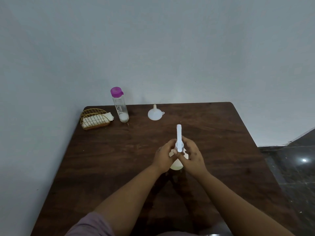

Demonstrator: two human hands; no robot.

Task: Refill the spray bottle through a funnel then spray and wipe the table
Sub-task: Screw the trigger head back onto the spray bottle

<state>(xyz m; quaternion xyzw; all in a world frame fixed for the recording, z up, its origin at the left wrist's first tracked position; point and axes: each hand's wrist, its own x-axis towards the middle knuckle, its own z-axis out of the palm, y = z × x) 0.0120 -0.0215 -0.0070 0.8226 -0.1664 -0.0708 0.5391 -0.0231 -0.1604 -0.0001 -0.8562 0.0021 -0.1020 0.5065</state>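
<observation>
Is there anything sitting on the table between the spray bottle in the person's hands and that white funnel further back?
Nothing visible does. Both hands, left and right, hold the spray bottle, and only bare table lies between it and the funnel. The purple-capped bottle and napkin holder stand off to the left.

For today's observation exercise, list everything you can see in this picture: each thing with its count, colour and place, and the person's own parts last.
Table: one, dark brown wood, against the wall.
Spray bottle: one, white spray head, pale body, centre of table, held upright.
Funnel: one, white translucent, upside down at the far edge, spout up.
Water bottle: one, clear with purple cap, standing far left.
Napkin holder: one, gold wire, far left corner, white napkins inside.
Wall: pale grey-blue, behind the table.
Floor: dark tiles, right.
Left hand: grips the spray bottle.
Right hand: grips the spray bottle.
</observation>
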